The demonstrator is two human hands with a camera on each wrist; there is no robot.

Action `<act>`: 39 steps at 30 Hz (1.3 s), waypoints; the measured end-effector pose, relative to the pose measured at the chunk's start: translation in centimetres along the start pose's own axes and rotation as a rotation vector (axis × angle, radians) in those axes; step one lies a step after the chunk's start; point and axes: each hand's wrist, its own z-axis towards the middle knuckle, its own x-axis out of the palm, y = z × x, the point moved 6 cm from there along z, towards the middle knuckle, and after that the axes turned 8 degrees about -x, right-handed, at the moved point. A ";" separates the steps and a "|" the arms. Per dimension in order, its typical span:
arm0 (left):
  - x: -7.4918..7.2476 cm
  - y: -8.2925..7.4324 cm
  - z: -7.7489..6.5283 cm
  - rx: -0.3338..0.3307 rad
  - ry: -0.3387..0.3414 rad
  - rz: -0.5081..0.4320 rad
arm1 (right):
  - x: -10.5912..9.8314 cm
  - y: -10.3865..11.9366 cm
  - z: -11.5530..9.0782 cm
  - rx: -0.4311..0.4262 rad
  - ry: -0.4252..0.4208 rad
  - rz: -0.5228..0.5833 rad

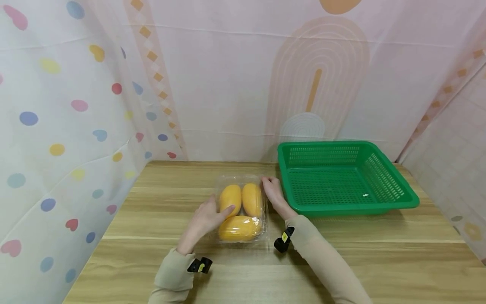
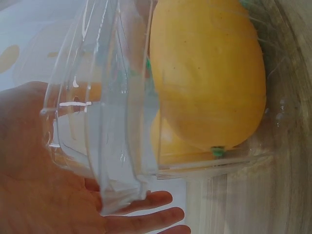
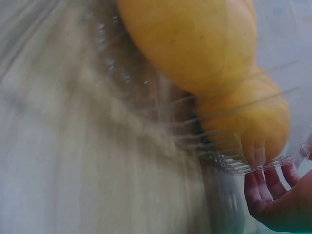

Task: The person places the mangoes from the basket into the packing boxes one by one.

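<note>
A clear plastic clamshell box [image 1: 265, 236] sits on the wooden table and holds three yellow mangoes: an upright one [image 1: 230, 199], another beside it [image 1: 252, 199], and one lying crosswise in front [image 1: 240, 228]. Along the box's left side lies my left hand [image 1: 206, 218], its thumb over the lid. In the left wrist view, its other fingers [image 2: 146, 223] look straight, reaching past the rim. My right hand [image 1: 272, 190] is at the far right corner, where its bent fingers [image 3: 265, 187] pinch the box's edge. The right thumb is mostly cut off in the right wrist view.
A green plastic basket [image 1: 349, 207] stands right of the box, close to my right hand, with a small white scrap [image 1: 365, 195] inside. Patterned curtains [image 1: 212, 84] hang behind the wooden table [image 1: 152, 253] and along both sides.
</note>
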 end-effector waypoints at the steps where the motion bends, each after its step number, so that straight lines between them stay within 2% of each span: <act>1: 0.0 0.0 0.0 -0.001 0.002 -0.002 | 0.0 -0.1 0.1 0.005 -0.006 0.015; 7: 0.2 -0.2 0.0 -0.015 -0.002 0.007 | -0.1 0.1 0.3 0.016 -0.046 0.078; 13: 0.3 -0.5 0.1 -0.013 -0.020 0.021 | -0.2 0.4 0.4 -0.004 -0.074 0.046; 18: 0.3 -0.5 0.0 -0.004 -0.025 0.020 | -0.1 0.4 0.5 -0.010 -0.064 0.023; 28: 0.5 -0.7 0.0 0.018 -0.028 0.014 | 0.0 0.2 0.8 0.006 -0.062 0.066; 35: 0.5 -0.6 -0.1 -0.001 -0.024 0.004 | -0.1 0.0 0.3 -0.009 -0.069 0.047; 39: 0.5 -0.5 0.0 -0.009 -0.016 0.000 | -0.1 -0.2 -0.3 -0.025 -0.039 0.022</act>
